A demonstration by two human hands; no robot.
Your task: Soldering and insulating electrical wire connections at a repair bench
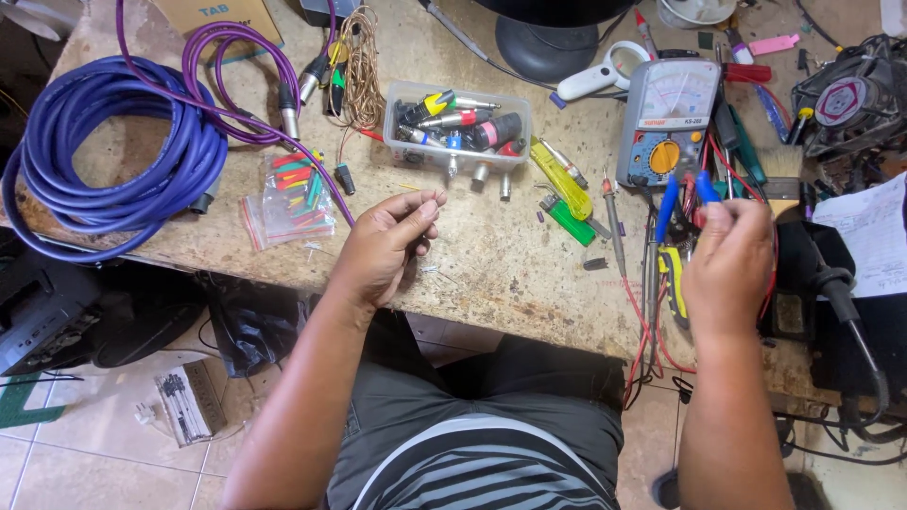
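Note:
My left hand (387,241) is over the worn workbench (491,255), fingers pinched together on the end of a thin purple cable (316,165) that runs off to the back left. My right hand (732,260) is closed around a blue-handled hand tool (685,189), held above the bench's right part near an analog multimeter (666,123). What the tool's tip looks like is hidden by the hand.
A big coil of blue-purple cable (113,151) lies at left, next to a bag of coloured sleeves (293,198). A clear tray of audio connectors (458,127), green and yellow lighters (565,194), a paintbrush (782,179), a magnifier (605,74) and red probe leads (642,312) lie about.

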